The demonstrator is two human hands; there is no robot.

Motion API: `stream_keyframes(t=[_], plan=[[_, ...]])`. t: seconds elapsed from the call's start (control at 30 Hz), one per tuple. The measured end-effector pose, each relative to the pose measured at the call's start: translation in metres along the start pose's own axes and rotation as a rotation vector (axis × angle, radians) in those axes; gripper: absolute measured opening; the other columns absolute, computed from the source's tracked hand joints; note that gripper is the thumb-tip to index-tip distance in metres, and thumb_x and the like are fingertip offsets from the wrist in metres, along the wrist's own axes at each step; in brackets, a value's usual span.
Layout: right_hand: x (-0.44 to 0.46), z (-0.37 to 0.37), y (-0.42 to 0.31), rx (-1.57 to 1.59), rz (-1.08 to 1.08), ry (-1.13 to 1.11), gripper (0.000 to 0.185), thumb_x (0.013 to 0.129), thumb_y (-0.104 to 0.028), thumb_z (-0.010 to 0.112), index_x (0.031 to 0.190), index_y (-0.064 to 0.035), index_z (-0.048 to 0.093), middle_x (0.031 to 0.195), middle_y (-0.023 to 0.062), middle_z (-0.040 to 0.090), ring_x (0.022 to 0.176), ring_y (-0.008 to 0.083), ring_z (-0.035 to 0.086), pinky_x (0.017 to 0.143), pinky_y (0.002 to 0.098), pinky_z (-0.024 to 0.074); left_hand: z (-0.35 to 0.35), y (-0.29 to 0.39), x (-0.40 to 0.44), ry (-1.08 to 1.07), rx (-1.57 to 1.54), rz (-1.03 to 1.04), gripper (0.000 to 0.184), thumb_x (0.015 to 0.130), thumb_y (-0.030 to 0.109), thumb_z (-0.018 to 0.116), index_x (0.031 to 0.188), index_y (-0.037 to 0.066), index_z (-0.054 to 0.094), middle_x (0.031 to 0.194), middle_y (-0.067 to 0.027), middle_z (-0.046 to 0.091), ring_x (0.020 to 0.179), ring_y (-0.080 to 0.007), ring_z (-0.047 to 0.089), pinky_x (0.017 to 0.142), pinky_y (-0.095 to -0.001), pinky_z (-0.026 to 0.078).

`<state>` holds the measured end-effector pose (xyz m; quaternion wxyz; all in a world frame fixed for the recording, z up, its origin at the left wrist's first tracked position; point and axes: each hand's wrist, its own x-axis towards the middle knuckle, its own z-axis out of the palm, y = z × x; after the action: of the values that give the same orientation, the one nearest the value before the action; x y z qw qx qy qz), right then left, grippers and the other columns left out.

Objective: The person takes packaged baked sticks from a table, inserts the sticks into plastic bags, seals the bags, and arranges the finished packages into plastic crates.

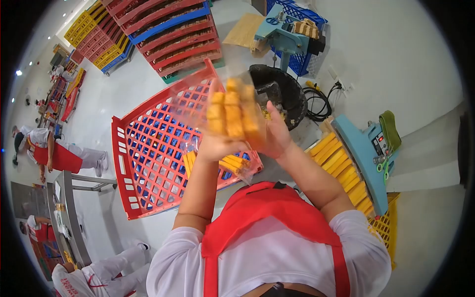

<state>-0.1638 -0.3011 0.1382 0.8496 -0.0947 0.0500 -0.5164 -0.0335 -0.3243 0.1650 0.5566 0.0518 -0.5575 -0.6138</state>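
A clear plastic bag of yellow-orange sticks (233, 111) is held up in front of me, slightly blurred, above a red crate. My left hand (222, 147) grips its lower left side, fingers partly behind the bag. On the right edge, my right hand (277, 132) supports the bag with the thumb pointing up and the other fingers mostly hidden. Below, in the near corner of the red lattice crate (129, 190), lie packs of similar yellow sticks (232, 163).
To the right is a blue-green sealing machine (363, 158) beside a row of yellow sticks (339, 166). Ahead are a black bin (301, 101), another blue-green machine (284, 42) and stacked red trays (173, 37). Co-workers (62, 148) are at left by a metal table (74, 222).
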Motion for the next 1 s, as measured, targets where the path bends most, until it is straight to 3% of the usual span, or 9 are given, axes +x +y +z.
stream_keyframes(t=[0.17, 0.23, 0.27, 0.43, 0.5, 0.6, 0.63, 0.8, 1.0], plan=[[-0.01, 0.009, 0.002, -0.889, -0.299, -0.281, 0.06, 0.088, -0.05, 0.022, 0.132, -0.0085, 0.026, 0.131, 0.0085, 0.035, 0.119, 0.0226, 0.037, 0.098, 0.038, 0.0296, -0.002, 0.008, -0.003, -0.227, 0.219, -0.134, 0.13, 0.043, 0.015, 0.085, 0.135, 0.016, -0.008, 0.132, -0.0108, 0.027, 0.118, -0.0252, 0.036, 0.093, -0.0409, 0.035], [-0.003, -0.004, 0.001, 0.031, 0.048, -0.341, 0.058, 0.089, -0.048, 0.021, 0.132, -0.0091, 0.026, 0.131, 0.0084, 0.035, 0.119, 0.0222, 0.037, 0.098, 0.0373, 0.0293, -0.002, 0.008, -0.005, -0.258, 0.146, -0.16, 0.132, 0.04, 0.012, 0.085, 0.135, 0.016, -0.007, 0.132, -0.0113, 0.027, 0.117, -0.0256, 0.037, 0.093, -0.04, 0.036], [-0.003, -0.008, -0.001, 0.14, 0.105, -0.318, 0.058, 0.089, -0.048, 0.02, 0.131, -0.0089, 0.026, 0.13, 0.0084, 0.037, 0.119, 0.023, 0.037, 0.099, 0.038, 0.0286, -0.002, 0.01, -0.005, -0.256, 0.216, -0.14, 0.124, 0.045, 0.013, 0.082, 0.135, 0.014, -0.004, 0.131, -0.0115, 0.029, 0.117, -0.0245, 0.037, 0.093, -0.0392, 0.035], [0.0, -0.01, -0.001, -0.044, -0.06, -0.213, 0.055, 0.088, -0.046, 0.027, 0.13, -0.0104, 0.029, 0.128, 0.0083, 0.039, 0.116, 0.0234, 0.04, 0.096, 0.0389, 0.0319, -0.004, 0.019, -0.005, -0.211, 0.506, -0.06, 0.093, 0.066, 0.017, 0.07, 0.134, 0.006, 0.007, 0.127, -0.0125, 0.035, 0.117, -0.0204, 0.037, 0.094, -0.0363, 0.034], [0.0, -0.004, 0.0, -0.065, -0.102, -0.176, 0.054, 0.087, -0.044, 0.032, 0.129, -0.0113, 0.029, 0.127, 0.0082, 0.039, 0.114, 0.0232, 0.041, 0.094, 0.0388, 0.0343, -0.002, 0.01, 0.006, 0.147, 0.136, -0.015, 0.084, 0.074, 0.019, 0.063, 0.134, 0.007, 0.006, 0.131, -0.0123, 0.029, 0.12, -0.0217, 0.033, 0.098, -0.0367, 0.028], [0.0, 0.013, -0.001, -0.452, -0.588, 0.025, 0.049, 0.083, -0.027, 0.048, 0.125, -0.0076, 0.034, 0.124, 0.0095, 0.041, 0.11, 0.0224, 0.044, 0.088, 0.035, 0.0396, -0.002, 0.0, 0.009, 0.303, -0.121, 0.008, 0.076, 0.078, 0.029, 0.059, 0.133, 0.009, 0.011, 0.132, -0.0106, 0.028, 0.121, -0.0235, 0.032, 0.099, -0.0361, 0.027], [-0.002, 0.013, 0.001, -0.453, -0.586, 0.026, 0.049, 0.083, -0.027, 0.048, 0.125, -0.0076, 0.034, 0.124, 0.0095, 0.041, 0.11, 0.0224, 0.044, 0.088, 0.035, 0.0396, -0.001, 0.0, 0.008, 0.267, -0.315, 0.055, 0.072, 0.079, 0.033, 0.059, 0.132, 0.009, 0.016, 0.129, -0.0104, 0.033, 0.12, -0.0235, 0.034, 0.099, -0.0359, 0.029], [-0.012, 0.022, -0.012, -1.695, -0.723, -0.232, 0.054, 0.081, -0.031, 0.052, 0.123, -0.0005, 0.038, 0.13, 0.0169, 0.034, 0.119, 0.0275, 0.036, 0.098, 0.0362, 0.0261, -0.026, -0.006, 0.002, 0.313, -0.078, 0.02, 0.074, 0.08, 0.036, 0.055, 0.132, 0.009, 0.01, 0.129, -0.0095, 0.03, 0.116, -0.0217, 0.038, 0.093, -0.0342, 0.035], [0.032, 0.064, -0.041, -1.909, -0.65, -0.249, 0.059, 0.082, -0.036, 0.05, 0.126, 0.0015, 0.035, 0.135, 0.0176, 0.025, 0.126, 0.0256, 0.023, 0.102, 0.0329, 0.0183, 0.005, 0.001, 0.002, 0.295, -0.744, -0.382, 0.045, 0.086, 0.04, 0.038, 0.119, 0.009, 0.041, 0.115, -0.0101, 0.049, 0.101, -0.0235, 0.051, 0.087, -0.0382, 0.042]])
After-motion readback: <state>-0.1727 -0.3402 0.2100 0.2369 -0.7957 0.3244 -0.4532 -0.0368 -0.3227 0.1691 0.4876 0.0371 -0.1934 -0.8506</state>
